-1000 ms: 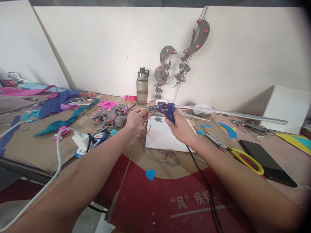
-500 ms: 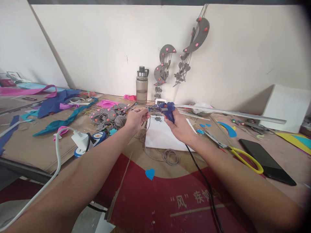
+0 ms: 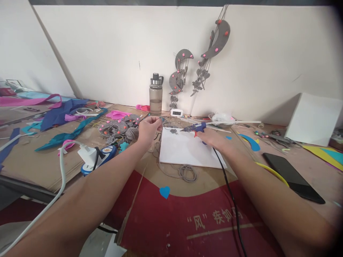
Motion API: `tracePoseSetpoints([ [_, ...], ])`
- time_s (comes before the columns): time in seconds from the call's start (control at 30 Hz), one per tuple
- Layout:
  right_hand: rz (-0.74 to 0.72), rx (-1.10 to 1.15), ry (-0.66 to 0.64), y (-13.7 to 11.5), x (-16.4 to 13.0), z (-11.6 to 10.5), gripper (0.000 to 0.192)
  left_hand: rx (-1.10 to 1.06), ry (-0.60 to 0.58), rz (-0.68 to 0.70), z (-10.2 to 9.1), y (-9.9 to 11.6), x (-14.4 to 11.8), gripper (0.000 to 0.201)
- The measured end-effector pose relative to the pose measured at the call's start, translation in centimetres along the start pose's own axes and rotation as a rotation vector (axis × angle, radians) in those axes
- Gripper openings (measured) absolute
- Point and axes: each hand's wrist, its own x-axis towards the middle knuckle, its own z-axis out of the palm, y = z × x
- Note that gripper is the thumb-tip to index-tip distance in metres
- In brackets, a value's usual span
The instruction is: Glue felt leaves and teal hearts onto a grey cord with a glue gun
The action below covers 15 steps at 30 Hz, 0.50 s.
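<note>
Right grip (image 3: pixel 208 138) round glue gun (image 3: pixel 197 127), left grip (image 3: pixel 150 129) apparently pinching cord (image 3: pixel 181 174), near “风”疾如 cardboard (image 3: pixel 209 203)

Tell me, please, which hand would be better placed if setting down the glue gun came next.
Probably the right hand: it holds the glue gun, while the left hand is apart from it, with its fingertips pinched together.

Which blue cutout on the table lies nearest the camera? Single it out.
The blue heart, lying in front of the white paper. Others, such as the blue crescent to the right of the right hand, lie farther back.
</note>
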Motion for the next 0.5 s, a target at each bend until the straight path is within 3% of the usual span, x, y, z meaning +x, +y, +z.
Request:
tracePoseSetpoints([
  [0.13, 0.134, -0.169, -0.074, -0.5, -0.8, -0.1, 0.037, 0.131, -0.031, 0.079, 0.4, 0.7, -0.8, 0.008],
  [0.27, 0.012, -0.316, 0.172, -2.6, -2.2, -0.9, 0.034, 0.273, -0.045, 0.183, 1.1, 1.4, -1.8, 0.005],
  [0.33, -0.139, -0.081, 0.239, -4.3, -3.0, -1.1, 0.022, 0.303, -0.052, 0.223, 1.4, 1.8, -2.3, 0.005],
  [0.4, -0.266, 0.283, 0.194, -6.0, -3.8, -0.7, 0.019, 0.307, -0.066, 0.238, 1.7, 2.1, -2.6, 0.004],
  [0.5, -0.260, 0.726, 0.114, -8.1, -4.9, 0.6, 0.022, 0.340, -0.086, 0.283, 1.9, 2.4, -3.0, 0.001],
])
